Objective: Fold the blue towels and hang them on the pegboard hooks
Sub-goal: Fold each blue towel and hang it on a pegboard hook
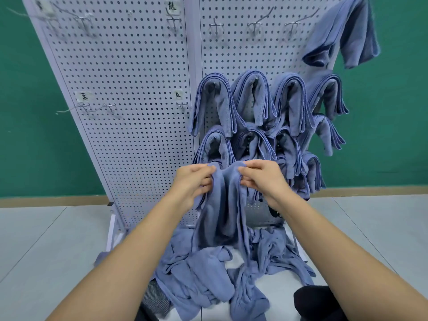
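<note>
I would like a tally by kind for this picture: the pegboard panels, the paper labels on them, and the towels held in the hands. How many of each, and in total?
Pegboard panels: 2
Paper labels: 4
Held towel, pinched by left hand and right hand: 1
Total: 7

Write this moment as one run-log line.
left hand: pinches towel top edge | right hand: pinches same towel | folded towels: hung on right pegboard panel | loose towels: piled below
</note>
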A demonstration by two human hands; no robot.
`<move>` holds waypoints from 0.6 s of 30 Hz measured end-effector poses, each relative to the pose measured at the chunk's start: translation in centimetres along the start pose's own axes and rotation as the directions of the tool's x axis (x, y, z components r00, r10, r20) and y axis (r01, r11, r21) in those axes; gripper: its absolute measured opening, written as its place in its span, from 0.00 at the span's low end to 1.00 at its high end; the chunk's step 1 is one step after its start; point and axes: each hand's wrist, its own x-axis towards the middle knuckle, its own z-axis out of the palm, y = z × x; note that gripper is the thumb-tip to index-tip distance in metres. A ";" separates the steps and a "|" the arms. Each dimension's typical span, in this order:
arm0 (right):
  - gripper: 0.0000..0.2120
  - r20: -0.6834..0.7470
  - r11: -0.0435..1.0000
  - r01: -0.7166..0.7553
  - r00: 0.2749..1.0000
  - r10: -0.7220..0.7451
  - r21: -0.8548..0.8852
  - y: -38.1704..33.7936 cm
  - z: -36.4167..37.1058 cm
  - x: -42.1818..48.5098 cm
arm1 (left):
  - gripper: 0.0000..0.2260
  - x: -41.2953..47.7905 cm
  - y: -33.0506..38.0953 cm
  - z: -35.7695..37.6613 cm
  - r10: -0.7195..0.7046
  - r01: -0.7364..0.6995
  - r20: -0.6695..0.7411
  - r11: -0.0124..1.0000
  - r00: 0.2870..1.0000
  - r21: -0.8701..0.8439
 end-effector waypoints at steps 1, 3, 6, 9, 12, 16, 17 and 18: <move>0.01 0.005 1.000 0.015 1.000 -0.015 -0.025 0.0 0.5 -0.2 | 0.03 -0.2 -0.2 0.6 0.024 -0.024 0.003 0.999 1.000 0.045; 0.02 -0.002 0.996 0.038 0.999 -0.038 -0.077 0.1 1.2 -0.6 | 0.05 -0.4 -0.3 1.6 0.058 -0.059 0.011 0.993 0.998 0.103; 0.03 -0.004 0.994 0.041 0.999 -0.041 -0.104 0.3 1.4 -0.8 | 0.07 -0.4 -0.6 2.1 0.079 -0.079 0.002 0.987 0.997 0.141; 0.07 0.049 0.999 0.025 0.999 -0.024 -0.034 0.2 1.3 -1.1 | 0.08 -0.4 -0.5 2.1 0.097 -0.098 0.016 0.989 0.995 0.112; 0.12 0.133 0.999 0.004 0.991 -0.009 0.044 -0.2 0.9 -1.5 | 0.06 -0.8 -0.1 2.2 0.143 -0.149 0.065 0.984 0.988 0.097; 0.18 0.235 0.993 -0.057 0.972 0.032 0.100 -0.2 -0.1 -1.8 | 0.03 -0.8 -0.2 2.0 0.168 -0.181 0.091 0.971 0.982 0.154; 0.18 0.251 0.994 -0.063 0.967 0.037 0.094 -0.3 -0.4 -1.9 | 0.04 -0.6 -0.3 1.9 0.158 -0.170 0.086 0.972 0.984 0.163; 0.18 0.251 0.996 -0.045 0.968 0.025 0.072 -0.3 -0.7 -1.9 | 0.04 -0.6 -0.3 1.9 0.143 -0.154 0.079 0.975 0.987 0.161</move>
